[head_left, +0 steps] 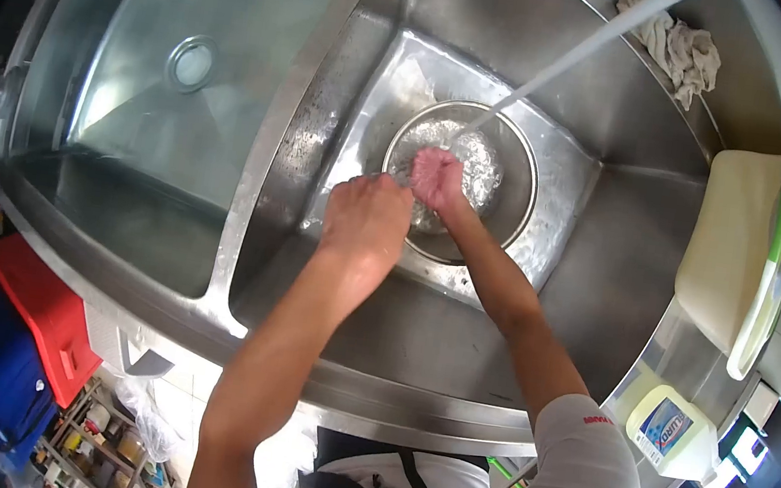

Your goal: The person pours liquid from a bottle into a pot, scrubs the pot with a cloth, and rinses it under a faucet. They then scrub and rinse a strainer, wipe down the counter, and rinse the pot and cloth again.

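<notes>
Below me, a round metal bowl holding clear, rippling water stands on the floor of the right sink basin. A stream of water falls from the upper right into the bowl. My right hand is over the bowl beside the stream, palm turned up and cupped open, wet. Just left of it, at the bowl's left edge, my left hand is closed with its back towards me. Its fingers are curled under, and whatever they hold, if anything, is hidden.
A second basin with a drain lies left, past the metal divider. On the right stand a large cream container and a labelled jug. A crumpled cloth lies at the back ledge. A red lid is lower left.
</notes>
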Motion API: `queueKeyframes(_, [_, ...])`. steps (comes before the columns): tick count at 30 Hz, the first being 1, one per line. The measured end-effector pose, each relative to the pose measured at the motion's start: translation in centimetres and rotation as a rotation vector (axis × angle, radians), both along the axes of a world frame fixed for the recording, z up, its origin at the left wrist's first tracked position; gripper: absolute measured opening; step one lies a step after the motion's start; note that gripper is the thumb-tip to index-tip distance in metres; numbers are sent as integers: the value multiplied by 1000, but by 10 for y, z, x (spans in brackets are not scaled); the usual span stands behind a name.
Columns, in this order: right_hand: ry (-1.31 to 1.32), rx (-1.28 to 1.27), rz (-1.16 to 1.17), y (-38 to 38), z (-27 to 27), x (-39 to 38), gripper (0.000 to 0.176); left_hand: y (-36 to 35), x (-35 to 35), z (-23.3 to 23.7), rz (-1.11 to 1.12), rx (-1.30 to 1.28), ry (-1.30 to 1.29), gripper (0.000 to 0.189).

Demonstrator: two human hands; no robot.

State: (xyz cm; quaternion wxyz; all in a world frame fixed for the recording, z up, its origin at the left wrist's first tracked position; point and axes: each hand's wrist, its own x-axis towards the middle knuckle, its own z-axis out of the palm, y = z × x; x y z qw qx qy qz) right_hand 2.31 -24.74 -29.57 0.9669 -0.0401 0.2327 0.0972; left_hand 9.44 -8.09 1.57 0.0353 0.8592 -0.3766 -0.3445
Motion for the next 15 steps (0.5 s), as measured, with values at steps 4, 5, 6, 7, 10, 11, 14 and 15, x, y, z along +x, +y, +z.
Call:
queueKeyframes(4, [193, -15, -310, -9, 144, 6, 26, -9, 3, 0, -64, 23, -42, 18])
queueKeyframes(5, [140, 38, -361, -9, 178, 2, 30, -13, 2, -15, -58, 29, -50, 18])
queueKeyframes(6, [137, 42, -350, -1, 213, 0, 30, -19, 0, -44, -146, -33, -95, 17])
queueKeyframes(7, [21, -132, -372, 11, 246, 0, 30, -28, -1, -72, -230, -100, -144, 15])
queueKeyframes(10, [-376, -699, -355, 48, 280, -3, 31, -82, 16, -125, -163, -835, -432, 15])
queueKeyframes(11, [-449, -982, -397, 64, 294, -6, 33, -109, 19, -123, -166, -412, -238, 15])
queueKeyframes(14, [-685, -1971, -349, 44, 280, -3, 29, -144, 34, -165, -381, -121, -311, 19])
queueKeyframes(15, [-689, -2062, -517, 30, 262, 6, 28, -150, 36, -186, -596, -260, -593, 23])
